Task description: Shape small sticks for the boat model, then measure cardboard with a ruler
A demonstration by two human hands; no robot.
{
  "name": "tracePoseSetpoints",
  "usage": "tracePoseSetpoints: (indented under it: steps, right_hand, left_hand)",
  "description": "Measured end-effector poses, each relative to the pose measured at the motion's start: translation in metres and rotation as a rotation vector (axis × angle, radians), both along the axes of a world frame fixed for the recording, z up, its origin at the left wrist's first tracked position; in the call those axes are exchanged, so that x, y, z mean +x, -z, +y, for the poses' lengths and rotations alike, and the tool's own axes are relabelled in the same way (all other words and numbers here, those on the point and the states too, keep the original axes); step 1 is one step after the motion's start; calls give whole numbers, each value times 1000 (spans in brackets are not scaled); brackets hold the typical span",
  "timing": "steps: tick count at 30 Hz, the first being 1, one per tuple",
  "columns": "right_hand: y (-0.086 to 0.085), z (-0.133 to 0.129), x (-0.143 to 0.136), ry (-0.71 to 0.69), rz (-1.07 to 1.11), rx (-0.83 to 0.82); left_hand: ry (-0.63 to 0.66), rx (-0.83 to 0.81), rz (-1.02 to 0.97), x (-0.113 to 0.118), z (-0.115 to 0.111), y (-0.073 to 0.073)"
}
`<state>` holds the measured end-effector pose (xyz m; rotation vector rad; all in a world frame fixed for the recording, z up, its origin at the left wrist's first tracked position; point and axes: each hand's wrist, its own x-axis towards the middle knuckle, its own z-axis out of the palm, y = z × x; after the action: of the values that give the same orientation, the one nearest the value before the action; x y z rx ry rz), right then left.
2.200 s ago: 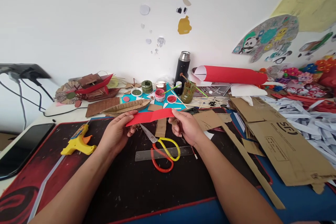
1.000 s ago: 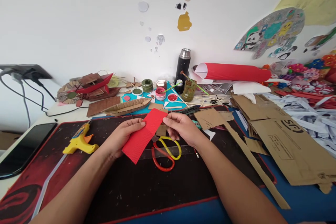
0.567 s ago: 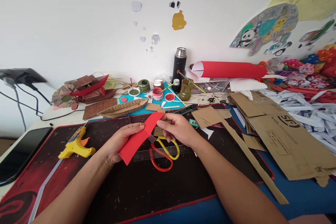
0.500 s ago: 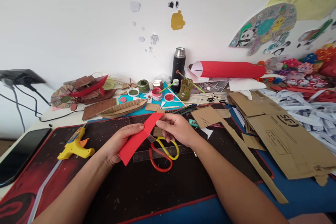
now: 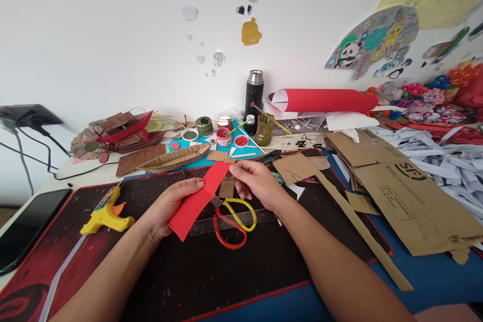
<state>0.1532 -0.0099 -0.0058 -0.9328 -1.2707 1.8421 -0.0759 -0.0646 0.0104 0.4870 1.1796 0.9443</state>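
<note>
A strip of red paper (image 5: 199,200) is held up slantwise over the dark mat, with a faint crease across its middle. My left hand (image 5: 171,206) grips its lower left part, thumb on top and fingers behind. At the upper right end, my right hand (image 5: 254,181) pinches the paper's corner between thumb and forefinger, its other fingers curled. Just beneath lie scissors (image 5: 231,229) with one red and one yellow handle loop; the paper partly covers their blades. A clear ruler (image 5: 206,226) lies under the scissors.
At left are a yellow glue gun (image 5: 107,214) and a phone (image 5: 32,229). Paint jars (image 5: 224,136), a cardboard boat hull (image 5: 175,158) and a black thermos (image 5: 255,93) stand behind. Cardboard sheets (image 5: 407,201) and a long cardboard strip (image 5: 362,229) lie at right.
My right hand has shifted slightly along the paper's far end to its corner. The red paper looks a little flatter; the view has moved slightly. Both hands keep hold of it.
</note>
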Motion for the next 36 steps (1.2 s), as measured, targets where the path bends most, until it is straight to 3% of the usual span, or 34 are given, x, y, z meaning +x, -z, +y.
tracePoseSetpoints:
  steps: [19,29,36]
  right_hand:
    - [-6,-6,-2,-183,-138,65]
    - [2,-2,-2,-119,-125,62]
    - [0,0,-1,50,-90,14]
  left_hand:
    - [-52,89,39,5,0,4]
    - [-28,104,83,7,0,2]
    - [18,121,60,7,-2,1]
